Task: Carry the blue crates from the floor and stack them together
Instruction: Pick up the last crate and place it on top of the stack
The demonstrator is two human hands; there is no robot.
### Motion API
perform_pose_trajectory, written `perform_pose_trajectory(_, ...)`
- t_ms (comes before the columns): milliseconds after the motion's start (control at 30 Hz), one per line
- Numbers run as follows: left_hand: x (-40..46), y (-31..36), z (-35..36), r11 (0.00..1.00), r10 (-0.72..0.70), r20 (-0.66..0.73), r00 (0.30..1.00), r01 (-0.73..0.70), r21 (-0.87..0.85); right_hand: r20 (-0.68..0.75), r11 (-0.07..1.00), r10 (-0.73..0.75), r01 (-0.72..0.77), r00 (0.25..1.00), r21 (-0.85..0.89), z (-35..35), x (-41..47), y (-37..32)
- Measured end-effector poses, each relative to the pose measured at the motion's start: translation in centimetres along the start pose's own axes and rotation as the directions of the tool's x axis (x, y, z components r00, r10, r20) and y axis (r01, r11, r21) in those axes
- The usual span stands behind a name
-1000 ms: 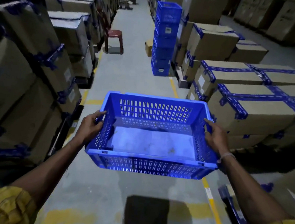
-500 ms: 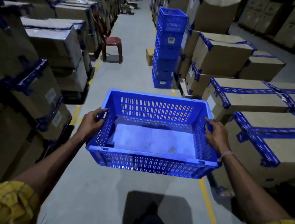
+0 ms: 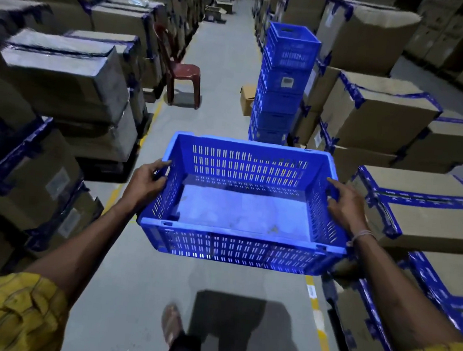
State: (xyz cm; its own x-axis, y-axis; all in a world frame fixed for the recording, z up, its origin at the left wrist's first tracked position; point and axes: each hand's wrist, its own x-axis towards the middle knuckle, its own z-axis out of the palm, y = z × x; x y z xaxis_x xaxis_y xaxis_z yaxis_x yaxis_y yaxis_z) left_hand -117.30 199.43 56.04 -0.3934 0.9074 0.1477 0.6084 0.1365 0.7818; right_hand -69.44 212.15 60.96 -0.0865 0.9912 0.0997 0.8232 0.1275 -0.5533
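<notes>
An empty blue slotted crate [image 3: 239, 249] hangs level in front of me, above the aisle floor. My left hand [image 3: 145, 183] grips its left wall near the rim. On the opposite side, my right hand [image 3: 345, 205] holds the right wall by the handle slot. Straight ahead, on the right side of the aisle, stands a tall stack of blue crates [image 3: 283, 82] of the same kind. Its lowest part is hidden behind the far rim of the crate I hold.
Cardboard boxes with blue tape line both sides of the aisle, such as the left boxes [image 3: 66, 79] and the right boxes [image 3: 421, 207]. A red plastic chair [image 3: 181, 73] stands at the left. A small carton [image 3: 247, 99] sits beside the stack. My sandalled foot [image 3: 171, 327] steps forward.
I have walked forward along the aisle with the crate held the same way. The crate stack and the red chair are nearer and larger in view.
</notes>
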Motion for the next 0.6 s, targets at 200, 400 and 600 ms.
perform_pose_trajectory(200, 16.8, -4.0, -0.4, 1.0, 0.015, 0.048, 0.999, -0.014, -0.018, -0.047, 1.0, 0.003, -0.004, 0.999, -0.015, 6.1, 13.6, -5.5)
perform_pose_trajectory(400, 32.8, -6.3, -3.1, 1.0, 0.013, 0.09, 0.996, -0.014, 0.013, -0.095, 0.999, 0.036, -0.033, 0.995, 0.032, 10.4, 25.5, -12.2)
perform_pose_trajectory(600, 46.0, -7.2, -4.8, 0.99, 0.107, 0.077, 0.991, -0.113, 0.082, -0.125, 0.997, 0.069, -0.065, 0.99, 0.037, 13.2, 35.5, -16.8)
